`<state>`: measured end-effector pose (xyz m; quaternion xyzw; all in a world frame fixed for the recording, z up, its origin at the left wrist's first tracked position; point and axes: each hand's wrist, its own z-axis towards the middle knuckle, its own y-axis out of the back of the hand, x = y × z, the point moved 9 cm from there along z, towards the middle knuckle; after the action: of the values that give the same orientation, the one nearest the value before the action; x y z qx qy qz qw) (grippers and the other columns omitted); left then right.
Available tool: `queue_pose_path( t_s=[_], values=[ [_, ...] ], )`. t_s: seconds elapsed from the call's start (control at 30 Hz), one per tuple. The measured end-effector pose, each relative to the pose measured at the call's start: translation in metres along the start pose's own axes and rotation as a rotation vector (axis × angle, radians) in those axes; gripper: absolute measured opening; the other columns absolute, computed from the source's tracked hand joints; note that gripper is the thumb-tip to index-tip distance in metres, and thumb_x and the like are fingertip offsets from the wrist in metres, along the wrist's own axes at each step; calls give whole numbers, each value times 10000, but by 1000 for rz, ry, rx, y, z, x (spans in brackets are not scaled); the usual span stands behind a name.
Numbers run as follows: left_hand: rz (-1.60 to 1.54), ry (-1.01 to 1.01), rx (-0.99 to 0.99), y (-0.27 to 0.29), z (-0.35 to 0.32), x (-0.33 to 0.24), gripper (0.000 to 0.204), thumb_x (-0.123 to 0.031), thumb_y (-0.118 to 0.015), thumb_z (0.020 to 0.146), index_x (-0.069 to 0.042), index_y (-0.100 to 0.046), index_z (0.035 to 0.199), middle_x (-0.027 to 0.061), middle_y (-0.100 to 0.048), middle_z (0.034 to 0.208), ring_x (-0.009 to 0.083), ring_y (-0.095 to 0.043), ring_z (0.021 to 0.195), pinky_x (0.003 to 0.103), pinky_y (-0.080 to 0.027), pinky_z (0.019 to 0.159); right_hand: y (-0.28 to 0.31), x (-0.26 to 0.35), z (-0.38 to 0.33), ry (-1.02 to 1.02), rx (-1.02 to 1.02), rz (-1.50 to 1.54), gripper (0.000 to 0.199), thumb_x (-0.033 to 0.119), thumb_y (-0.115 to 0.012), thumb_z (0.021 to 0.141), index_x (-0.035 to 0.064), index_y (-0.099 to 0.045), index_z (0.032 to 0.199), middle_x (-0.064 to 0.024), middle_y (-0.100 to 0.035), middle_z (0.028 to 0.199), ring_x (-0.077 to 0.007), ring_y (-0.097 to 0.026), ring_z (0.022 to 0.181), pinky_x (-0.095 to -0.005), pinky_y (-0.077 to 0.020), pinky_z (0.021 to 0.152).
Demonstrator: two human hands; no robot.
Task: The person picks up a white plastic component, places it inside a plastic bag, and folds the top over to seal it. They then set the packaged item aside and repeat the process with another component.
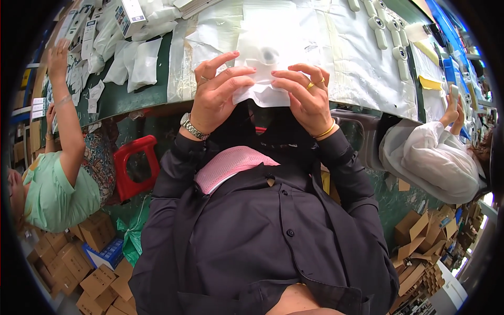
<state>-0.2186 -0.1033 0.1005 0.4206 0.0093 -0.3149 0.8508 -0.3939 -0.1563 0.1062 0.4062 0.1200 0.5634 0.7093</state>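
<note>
A thin whitish translucent bag (pixel 262 97) lies at the near edge of the table in front of me, its near end curling over the edge. A dark round spot of something inside it or under it (pixel 269 54) shows through faintly. My left hand (pixel 218 94) pinches the bag's left side near the open-looking end, fingers bent and thumb mostly hidden. On the opposite side my right hand (pixel 308 97) pinches the bag in the same way, its fingertips on the upper face.
White handled devices with round heads (pixel 378 23) lie at the upper right. Wrapped white packets (pixel 144 64) and small boxes (pixel 130 18) crowd the left. Co-workers sit on both sides, one in a green top (pixel 63 202). A red stool (pixel 135 163) and cartons (pixel 97 231) stand below.
</note>
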Motion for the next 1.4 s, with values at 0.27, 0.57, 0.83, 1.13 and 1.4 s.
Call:
queue_pose_path(
  t_s=[0.27,0.57,0.83,1.13,1.4],
  values=[
    [-85,321,-171,4,13,20,170,-105,-836,914,-99,-768,1070,70,-785,1178,207,-660,1215,347,-442,1039,-5,-38,3,-393,-175,202,78,45,-789,925,47,-746,989,-44,-729,885,-227,-654,923,-341,-484,838],
    [-427,712,-297,-32,4,67,163,-87,-778,998,5,-697,891,28,-742,825,39,-645,688,213,-498,642,-26,-71,-6,-865,-309,433,164,96,-804,944,27,-705,833,-23,-559,692,-210,-549,757,-329,-444,752],
    [-317,785,-288,-39,3,74,228,-208,-804,930,-91,-668,789,-39,-672,666,84,-600,700,319,-360,882,-16,-64,7,-584,-329,49,227,191,-808,908,44,-702,770,-52,-658,829,-245,-559,879,-378,-417,908],
    [-217,787,-256,-35,7,72,253,-265,-816,869,-142,-658,713,-48,-652,613,144,-609,768,393,-305,1016,-20,-68,6,-585,-269,48,237,218,-833,865,53,-706,751,-86,-686,932,-272,-569,976,-395,-411,960],
    [-275,867,-189,-42,0,80,227,-306,-841,865,-131,-696,874,-18,-700,779,173,-628,849,400,-319,1017,-17,-63,6,-550,-275,-21,142,164,-829,850,63,-742,898,-80,-682,994,-268,-590,997,-385,-453,946]
  ],
)
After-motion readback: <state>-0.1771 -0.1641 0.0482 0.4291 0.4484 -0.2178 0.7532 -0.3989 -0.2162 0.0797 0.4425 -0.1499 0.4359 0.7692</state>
